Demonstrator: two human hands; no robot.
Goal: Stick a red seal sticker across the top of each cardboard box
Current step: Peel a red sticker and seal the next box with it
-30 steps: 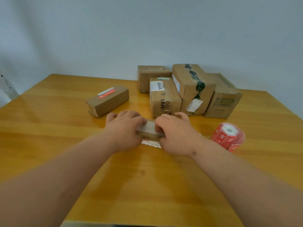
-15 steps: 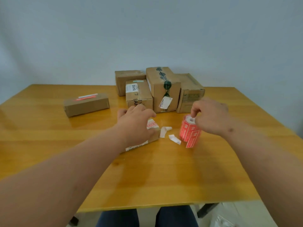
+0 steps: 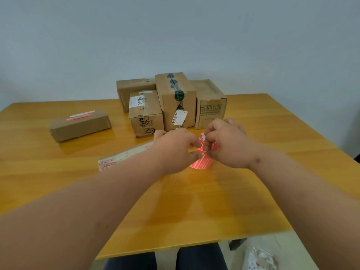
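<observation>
A red seal sticker roll (image 3: pixel 201 162) stands upright at the middle of the wooden table (image 3: pixel 194 211). My left hand (image 3: pixel 175 149) grips its left side. My right hand (image 3: pixel 227 146) pinches a sticker end at the roll's top. Both hands hide most of the roll. A small flat box (image 3: pixel 118 159) with red print lies just left of my left forearm, blurred and partly hidden. Further left, a long cardboard box (image 3: pixel 79 126) carries a red sticker (image 3: pixel 78 118) on top. Several cardboard boxes (image 3: pixel 175 102) are clustered at the back.
Within the back cluster, a box marked BAHA (image 3: pixel 145 114) sits closest to my hands. On the floor at the lower right lies a clear bag (image 3: pixel 261 258) of scraps. The table's near edge runs just above my knees.
My left hand has let go of the small box and joined my right hand at the sticker roll. The right hand now pinches a sticker end.
</observation>
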